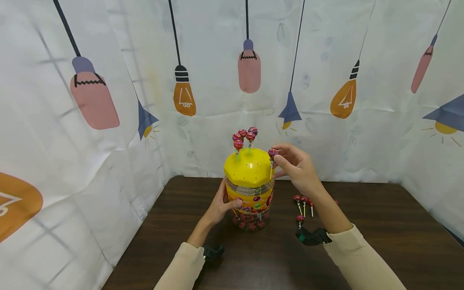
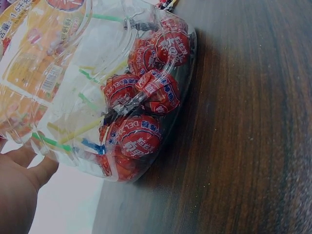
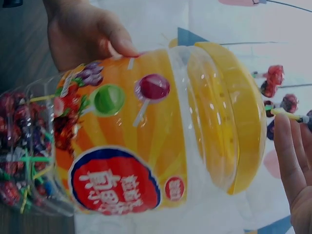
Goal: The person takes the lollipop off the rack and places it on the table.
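A clear plastic jar (image 1: 253, 220) with an orange label and a yellow lid (image 1: 250, 171) stands upright on the table. My left hand (image 1: 218, 208) grips its left side, thumb across the label. Wrapped lollipops (image 2: 138, 138) lie inside, at the bottom. Several red lollipops (image 1: 238, 144) stand up from the lid's far left part, sticks down. Beside the lid's right edge, my right hand (image 1: 296, 168) pinches another lollipop (image 1: 273, 152) by its head and upper stick. Its yellow stick points down; whether the tip touches the lid I cannot tell.
Several loose lollipops (image 1: 300, 218) lie on the dark wooden table (image 1: 380, 241) right of the jar, partly under my right forearm. A white curtain (image 1: 217, 80) printed with lamps hangs behind and at both sides. Each wrist wears a black strap (image 1: 314, 237).
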`<state>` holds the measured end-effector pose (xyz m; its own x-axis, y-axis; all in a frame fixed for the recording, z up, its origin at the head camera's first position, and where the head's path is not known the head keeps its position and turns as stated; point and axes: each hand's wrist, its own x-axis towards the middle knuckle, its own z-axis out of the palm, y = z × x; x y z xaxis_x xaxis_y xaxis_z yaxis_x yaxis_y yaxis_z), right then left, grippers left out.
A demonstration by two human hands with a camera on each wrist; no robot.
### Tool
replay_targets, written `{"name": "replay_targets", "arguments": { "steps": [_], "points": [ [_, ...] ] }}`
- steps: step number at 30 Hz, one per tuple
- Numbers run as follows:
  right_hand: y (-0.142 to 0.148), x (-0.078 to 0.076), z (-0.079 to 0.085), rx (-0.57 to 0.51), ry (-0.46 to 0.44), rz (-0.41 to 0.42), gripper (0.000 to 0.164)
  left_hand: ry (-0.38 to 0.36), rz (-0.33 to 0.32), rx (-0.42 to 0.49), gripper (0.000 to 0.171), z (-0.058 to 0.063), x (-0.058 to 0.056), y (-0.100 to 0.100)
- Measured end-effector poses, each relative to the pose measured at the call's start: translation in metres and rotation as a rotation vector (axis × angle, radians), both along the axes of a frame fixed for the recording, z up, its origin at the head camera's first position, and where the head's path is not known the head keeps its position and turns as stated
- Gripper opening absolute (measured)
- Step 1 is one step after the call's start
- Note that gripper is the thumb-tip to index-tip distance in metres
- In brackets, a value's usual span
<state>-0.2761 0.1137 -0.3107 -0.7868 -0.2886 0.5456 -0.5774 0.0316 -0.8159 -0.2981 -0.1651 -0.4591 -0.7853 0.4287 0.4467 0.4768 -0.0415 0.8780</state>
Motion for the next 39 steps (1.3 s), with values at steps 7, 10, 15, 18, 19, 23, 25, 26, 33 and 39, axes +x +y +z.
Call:
{"name": "replay_targets", "arguments": {
  "steps": [7,10,15,18,19,23,25,26,33,39],
  "points": [
    [0.017,0.004,-0.012,0.004,-0.036,0.011,0.031,-0.004,-0.007,0.005,0.087,0.000,0.000,0.001],
    [0.027,0.005,-0.021,0.010,-0.058,0.008,0.031,0.011,-0.022,0.015,0.085,-0.001,0.000,0.001],
    [0.045,0.005,-0.041,0.017,-0.101,0.010,0.032,0.021,-0.033,0.024,0.085,-0.001,-0.001,0.001],
    [0.055,0.005,-0.053,0.003,-0.118,0.026,0.032,0.025,-0.032,0.026,0.086,-0.001,-0.002,0.001],
    [0.058,0.005,-0.056,-0.006,-0.126,0.032,0.032,0.026,-0.029,0.026,0.086,-0.001,-0.002,0.001],
    [0.069,0.006,-0.070,-0.040,-0.153,0.048,0.029,0.036,-0.018,0.020,0.086,-0.001,-0.003,0.000],
    [0.073,0.007,-0.076,-0.048,-0.171,0.041,0.027,0.035,-0.017,0.020,0.087,-0.001,-0.003,0.000],
    [0.075,0.007,-0.079,-0.045,-0.179,0.033,0.027,0.036,-0.019,0.020,0.087,-0.001,-0.003,0.000],
    [0.092,0.010,-0.101,-0.002,-0.225,-0.006,0.028,0.029,-0.022,0.025,0.086,-0.001,-0.003,0.000],
    [0.110,0.007,-0.122,0.034,-0.246,-0.008,0.029,0.049,-0.031,0.033,0.085,0.000,-0.003,0.000]
  ]
}}
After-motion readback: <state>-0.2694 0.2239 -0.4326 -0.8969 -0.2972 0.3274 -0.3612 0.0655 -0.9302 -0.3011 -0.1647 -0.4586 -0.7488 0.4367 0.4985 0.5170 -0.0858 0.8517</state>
